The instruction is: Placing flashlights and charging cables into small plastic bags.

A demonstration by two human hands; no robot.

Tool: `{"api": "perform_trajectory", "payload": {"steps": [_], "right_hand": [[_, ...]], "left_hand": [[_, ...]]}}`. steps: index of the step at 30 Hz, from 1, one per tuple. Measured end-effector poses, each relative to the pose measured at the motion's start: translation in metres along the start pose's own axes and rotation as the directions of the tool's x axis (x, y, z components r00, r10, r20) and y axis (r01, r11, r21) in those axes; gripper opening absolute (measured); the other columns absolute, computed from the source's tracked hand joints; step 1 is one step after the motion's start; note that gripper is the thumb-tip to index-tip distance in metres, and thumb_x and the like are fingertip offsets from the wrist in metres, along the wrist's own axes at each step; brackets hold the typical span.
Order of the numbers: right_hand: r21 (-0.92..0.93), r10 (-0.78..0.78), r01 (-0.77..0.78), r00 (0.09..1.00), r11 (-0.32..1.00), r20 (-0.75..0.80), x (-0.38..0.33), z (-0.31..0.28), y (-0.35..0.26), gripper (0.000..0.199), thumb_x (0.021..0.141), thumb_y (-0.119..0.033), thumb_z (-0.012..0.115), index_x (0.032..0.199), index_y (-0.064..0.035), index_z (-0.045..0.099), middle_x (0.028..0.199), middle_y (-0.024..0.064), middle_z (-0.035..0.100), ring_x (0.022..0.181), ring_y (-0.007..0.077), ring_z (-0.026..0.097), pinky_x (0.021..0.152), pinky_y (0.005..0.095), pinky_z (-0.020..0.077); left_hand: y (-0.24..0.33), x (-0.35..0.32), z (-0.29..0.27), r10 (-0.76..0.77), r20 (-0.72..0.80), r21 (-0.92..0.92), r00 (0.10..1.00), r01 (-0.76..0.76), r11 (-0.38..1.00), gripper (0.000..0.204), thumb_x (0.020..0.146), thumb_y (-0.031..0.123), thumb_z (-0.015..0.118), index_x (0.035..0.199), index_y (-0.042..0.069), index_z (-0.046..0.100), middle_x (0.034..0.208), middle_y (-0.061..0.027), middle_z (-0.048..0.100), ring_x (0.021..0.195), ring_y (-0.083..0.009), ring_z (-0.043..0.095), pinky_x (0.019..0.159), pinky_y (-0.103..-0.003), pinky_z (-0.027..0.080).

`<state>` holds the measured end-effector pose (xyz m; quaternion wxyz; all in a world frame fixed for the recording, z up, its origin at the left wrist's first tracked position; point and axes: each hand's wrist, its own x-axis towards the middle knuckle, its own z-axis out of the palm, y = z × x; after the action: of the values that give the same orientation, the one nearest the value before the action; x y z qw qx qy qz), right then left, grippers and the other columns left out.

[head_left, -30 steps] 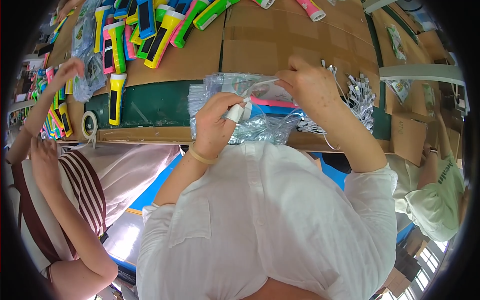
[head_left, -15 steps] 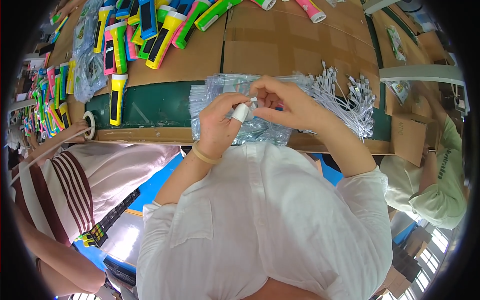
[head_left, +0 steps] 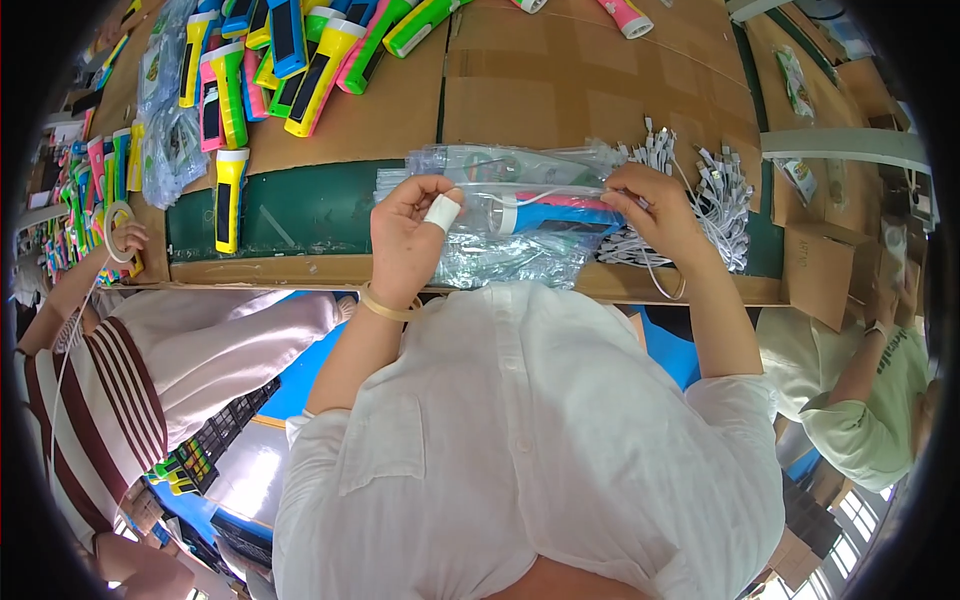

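A white charging cable (head_left: 545, 189) stretches between my two hands above a pile of clear plastic bags (head_left: 500, 265). My left hand (head_left: 408, 235), with a white wrapping on the thumb, is closed at one end of the stretch. My right hand (head_left: 652, 205) pinches the other end between thumb and fingers. Just beneath the cable lies a blue-and-pink flashlight (head_left: 565, 218) with a white head, seemingly under or inside clear plastic. To the right, a heap of white charging cables (head_left: 715, 215) sits close to my right hand, and a loop hangs over the table's front edge.
Colourful flashlights (head_left: 320, 80) are piled at the back left; a yellow one (head_left: 230, 200) lies nearer. Clear bags (head_left: 170, 110) lie beside them. On the left a co-worker's hand (head_left: 128, 240) holds a tape roll (head_left: 118, 230). Another person (head_left: 865, 370) works at the right beside a cardboard box (head_left: 818, 275).
My hands were close together over the bags; they have moved apart, stretching the cable. The blue-and-pink flashlight now shows between them. The left co-worker has lifted the tape roll off the table edge.
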<state>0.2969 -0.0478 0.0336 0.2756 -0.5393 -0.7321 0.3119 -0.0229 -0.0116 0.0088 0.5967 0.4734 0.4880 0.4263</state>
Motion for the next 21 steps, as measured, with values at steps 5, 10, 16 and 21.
{"api": "perform_trajectory", "payload": {"steps": [5, 10, 16, 21], "right_hand": [[0.130, 0.382, -0.360, 0.853, 0.924, -0.356, 0.012, -0.039, 0.027, 0.020, 0.101, -0.021, 0.061, 0.107, -0.0016, 0.064, 0.081, 0.0035, 0.061, 0.071, 0.0095, 0.056, 0.062, 0.0263, 0.0456], [-0.151, 0.338, -0.633, 0.582, 0.760, -0.740, 0.036, -0.205, 0.142, 0.045, 0.097, -0.045, 0.057, 0.113, -0.0050, 0.069, 0.099, 0.0196, 0.073, 0.094, 0.0378, 0.070, 0.080, 0.0413, 0.0529], [-0.374, 0.054, -0.460, 0.686, 0.805, -0.726, 0.065, -0.170, 0.112, 0.038, 0.095, -0.036, 0.063, 0.120, -0.0076, 0.069, 0.106, 0.0146, 0.074, 0.098, 0.0275, 0.070, 0.085, 0.0366, 0.0529], [0.056, 0.208, -0.207, 0.978, 0.977, -0.015, 0.072, -0.014, 0.006, 0.029, 0.089, -0.019, 0.076, 0.115, -0.0053, 0.072, 0.101, 0.0090, 0.072, 0.091, 0.0150, 0.067, 0.082, 0.0288, 0.0518]], "left_hand": [[-0.010, 0.017, 0.009, 0.134, 0.091, 0.429, 0.987, -0.161, 0.889, 0.014, 0.086, 0.002, 0.069, 0.100, 0.001, 0.068, 0.091, -0.0110, 0.069, 0.085, -0.0231, 0.067, 0.077, -0.034, 0.052], [0.009, 0.066, 0.032, 0.473, 0.380, 0.704, 0.795, -0.580, 0.409, 0.013, 0.088, 0.012, 0.063, 0.093, 0.005, 0.072, 0.097, -0.0146, 0.069, 0.093, -0.0386, 0.062, 0.084, -0.047, 0.051], [0.034, 0.105, 0.036, -0.219, 0.427, 0.806, 0.877, -0.259, 0.532, 0.022, 0.088, 0.019, 0.062, 0.096, 0.005, 0.077, 0.091, -0.0154, 0.073, 0.086, -0.0330, 0.069, 0.076, -0.043, 0.053], [0.018, 0.099, 0.021, -0.180, 0.495, 0.671, 0.850, -0.243, 0.700, 0.021, 0.085, 0.015, 0.064, 0.098, 0.006, 0.077, 0.091, -0.0146, 0.073, 0.084, -0.0317, 0.069, 0.075, -0.041, 0.054]]}}
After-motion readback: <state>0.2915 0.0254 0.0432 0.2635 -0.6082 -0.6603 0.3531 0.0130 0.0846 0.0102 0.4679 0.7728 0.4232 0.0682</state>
